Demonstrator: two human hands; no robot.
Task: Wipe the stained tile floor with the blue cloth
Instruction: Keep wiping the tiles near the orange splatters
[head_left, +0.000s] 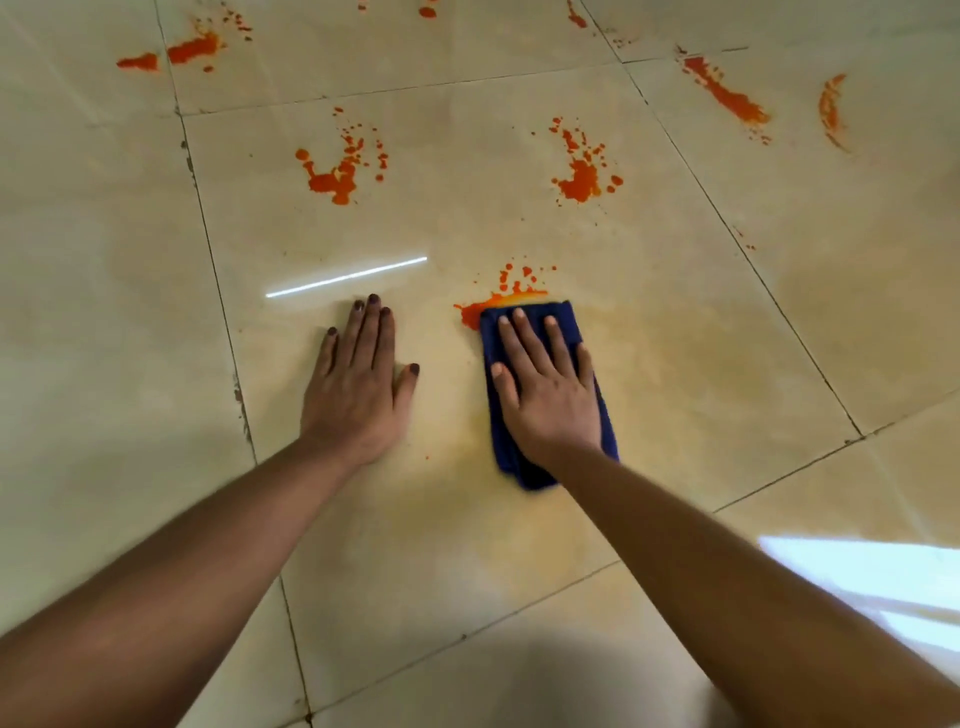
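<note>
On glossy beige tile floor (701, 338), far left: orange splatter (179, 52) near top edge. Left hand (358, 387) flat on bare tile, fingers straight and close together, thumb out, holding nothing. Orange stain (337, 166) well ahead of it. Right hand (545, 387) pressed flat on folded blue cloth (540, 395), fingers spread and straight, not curled round it. Cloth's front edge touches an orange smear (498, 299). More orange stains (584, 166) ahead and streaks (727, 96) far right.

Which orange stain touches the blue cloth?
The splatter at the far edge of the blue cloth, under the right hand; the other stains lie farther away, untouched.
</note>
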